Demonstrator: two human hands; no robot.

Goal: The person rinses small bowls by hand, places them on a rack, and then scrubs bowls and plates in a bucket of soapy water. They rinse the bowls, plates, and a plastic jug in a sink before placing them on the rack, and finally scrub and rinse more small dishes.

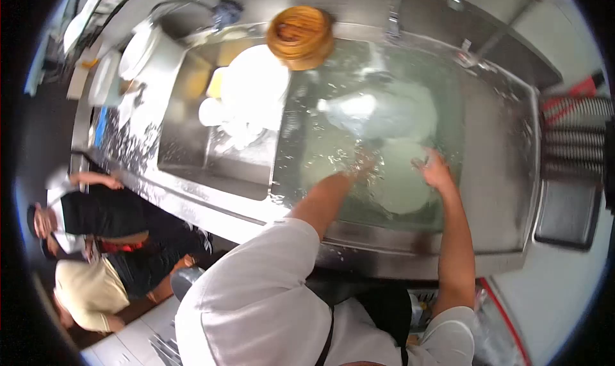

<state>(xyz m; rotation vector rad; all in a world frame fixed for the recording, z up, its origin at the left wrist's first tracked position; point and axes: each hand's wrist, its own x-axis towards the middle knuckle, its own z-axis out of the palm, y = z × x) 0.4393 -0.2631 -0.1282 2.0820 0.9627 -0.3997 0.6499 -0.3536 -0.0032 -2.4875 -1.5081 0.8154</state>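
Note:
My left hand [364, 165] is under the cloudy water of the full sink basin [451, 206], blurred by splashes and ripples, so its fingers do not show clearly. A pale round plate [403, 190] lies in the water between my two hands. At the plate's right edge is my right hand [435, 170], at the water's surface, with thumb and fingers apart and nothing visibly gripped. Beyond both hands, a large clear plastic bottle [365, 109] lies on its side in the water.
A bamboo steamer [300, 36] sits on the far rim between the basins. White dishes [256, 84] are piled in the left basin [179, 135]. A faucet [393, 26] rises behind the water. Racks [576, 135] stand at right. Two people [96, 238] are at lower left.

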